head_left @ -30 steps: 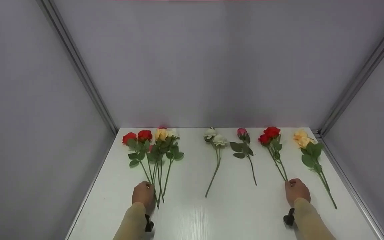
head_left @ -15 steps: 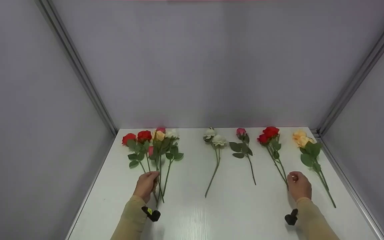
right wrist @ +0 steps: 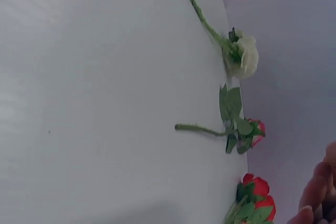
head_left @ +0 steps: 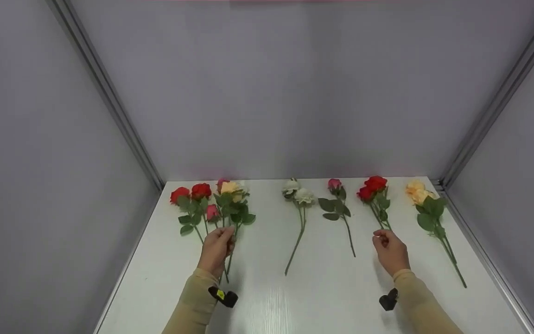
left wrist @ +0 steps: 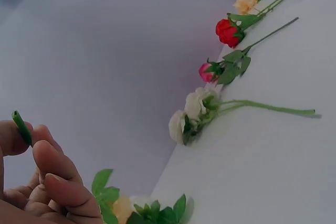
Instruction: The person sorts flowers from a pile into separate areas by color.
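My left hand [head_left: 217, 247] grips the stems of a bunch of roses [head_left: 220, 204], red, peach and pink, at the table's left. A green stem end [left wrist: 21, 127] sticks out between the thumb and fingers of that left hand [left wrist: 47, 182]. My right hand [head_left: 391, 251] has its fingers curled at the stem of a red rose [head_left: 374, 188] and covers the stem's lower part. Only the right hand's fingertips [right wrist: 319, 192] show in the right wrist view, beside the red rose [right wrist: 256, 195].
Between my hands lie a white rose [head_left: 299, 195] and a pink rose [head_left: 335, 184]. A peach rose [head_left: 417, 192] lies at the far right. All rest on a white table [head_left: 322, 297] boxed in by grey walls and metal corner rails [head_left: 109, 97].
My left hand slid up and right along the bunch, and its blooms shifted a little. My right hand moved left and further up the red rose's stem.
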`<state>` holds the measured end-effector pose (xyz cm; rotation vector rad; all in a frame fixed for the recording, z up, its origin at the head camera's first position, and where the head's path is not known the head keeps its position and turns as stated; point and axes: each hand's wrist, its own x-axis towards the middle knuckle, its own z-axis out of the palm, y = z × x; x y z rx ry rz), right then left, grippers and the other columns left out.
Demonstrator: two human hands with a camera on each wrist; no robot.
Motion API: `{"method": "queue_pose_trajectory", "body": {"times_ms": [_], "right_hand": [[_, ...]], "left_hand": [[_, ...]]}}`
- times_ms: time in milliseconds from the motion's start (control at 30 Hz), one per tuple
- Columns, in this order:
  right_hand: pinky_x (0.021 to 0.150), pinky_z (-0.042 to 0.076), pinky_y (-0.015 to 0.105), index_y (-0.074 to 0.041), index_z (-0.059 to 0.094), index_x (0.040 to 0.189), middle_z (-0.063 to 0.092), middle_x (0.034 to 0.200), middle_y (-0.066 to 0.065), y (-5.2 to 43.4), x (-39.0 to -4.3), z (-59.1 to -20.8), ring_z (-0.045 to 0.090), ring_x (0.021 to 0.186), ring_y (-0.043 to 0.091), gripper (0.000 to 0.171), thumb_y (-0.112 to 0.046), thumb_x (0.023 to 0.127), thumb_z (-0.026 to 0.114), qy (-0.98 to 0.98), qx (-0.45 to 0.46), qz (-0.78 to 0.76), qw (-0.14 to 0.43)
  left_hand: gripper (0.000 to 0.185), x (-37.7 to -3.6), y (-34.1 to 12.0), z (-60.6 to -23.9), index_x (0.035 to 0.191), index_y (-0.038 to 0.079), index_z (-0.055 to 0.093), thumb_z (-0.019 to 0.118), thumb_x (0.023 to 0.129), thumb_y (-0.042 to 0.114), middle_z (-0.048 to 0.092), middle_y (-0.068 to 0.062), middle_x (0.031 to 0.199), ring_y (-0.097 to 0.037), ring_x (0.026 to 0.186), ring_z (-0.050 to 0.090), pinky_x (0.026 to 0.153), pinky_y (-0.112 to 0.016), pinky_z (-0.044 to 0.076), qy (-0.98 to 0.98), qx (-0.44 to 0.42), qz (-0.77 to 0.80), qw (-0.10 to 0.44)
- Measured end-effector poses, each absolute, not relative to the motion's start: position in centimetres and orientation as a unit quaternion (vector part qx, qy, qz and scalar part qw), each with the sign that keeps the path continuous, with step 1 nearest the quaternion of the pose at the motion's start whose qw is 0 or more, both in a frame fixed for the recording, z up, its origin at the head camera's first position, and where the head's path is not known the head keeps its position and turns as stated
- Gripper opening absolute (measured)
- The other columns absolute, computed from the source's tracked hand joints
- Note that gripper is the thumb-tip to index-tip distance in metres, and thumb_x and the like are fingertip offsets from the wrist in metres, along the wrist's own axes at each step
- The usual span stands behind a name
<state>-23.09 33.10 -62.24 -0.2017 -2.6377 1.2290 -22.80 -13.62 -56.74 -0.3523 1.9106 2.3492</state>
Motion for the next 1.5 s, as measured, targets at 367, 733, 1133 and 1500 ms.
{"method": "queue_pose_trajectory", "body": {"times_ms": [367, 733, 1133, 1500], "right_hand": [[0.07, 0.045, 0.028, -0.01, 0.065, 0.105, 0.061, 0.09, 0.002, 26.0, -22.9, -61.5, 0.054, 0.082, 0.017, 0.014, -0.018, 0.096, 0.061, -0.879, 0.0, 0.473, 0.064], [0.07, 0.045, 0.03, -0.004, 0.065, 0.105, 0.062, 0.09, 0.008, 17.4, -20.8, -56.9, 0.055, 0.08, 0.018, 0.017, -0.016, 0.098, 0.056, -0.833, 0.088, 0.543, -0.052], [0.071, 0.041, 0.031, -0.005, 0.066, 0.102, 0.061, 0.094, 0.008, 15.3, -22.4, -58.2, 0.053, 0.085, 0.021, 0.031, -0.033, 0.1, 0.052, -0.781, 0.079, 0.61, -0.105], [0.073, 0.044, 0.032, -0.002, 0.064, 0.104, 0.06, 0.09, 0.006, 15.2, -21.5, -58.1, 0.054, 0.085, 0.025, 0.032, -0.032, 0.095, 0.061, -0.765, 0.085, 0.628, -0.115]], "left_hand": [[0.024, -20.9, -10.0, -56.2, 0.101, 0.0, 0.057, 0.062, 0.095, 0.023, 0.057, -0.004, 0.076, -0.014, 0.064, 0.049, 0.057, -0.027, 0.04, 0.698, -0.05, 0.713, 0.032], [0.024, -18.9, -4.9, -57.1, 0.094, 0.006, 0.059, 0.066, 0.092, 0.029, 0.06, -0.004, 0.076, -0.016, 0.065, 0.052, 0.056, -0.027, 0.042, 0.731, 0.008, 0.681, 0.048], [0.014, -17.4, -1.1, -58.0, 0.087, 0.01, 0.059, 0.066, 0.092, 0.021, 0.059, 0.004, 0.067, -0.011, 0.059, 0.056, 0.054, -0.025, 0.044, 0.766, 0.108, 0.634, 0.001], [0.014, -17.3, -0.3, -59.1, 0.086, 0.014, 0.059, 0.068, 0.091, 0.023, 0.059, 0.007, 0.066, -0.004, 0.055, 0.056, 0.05, -0.023, 0.045, 0.799, 0.135, 0.585, -0.031]]}}
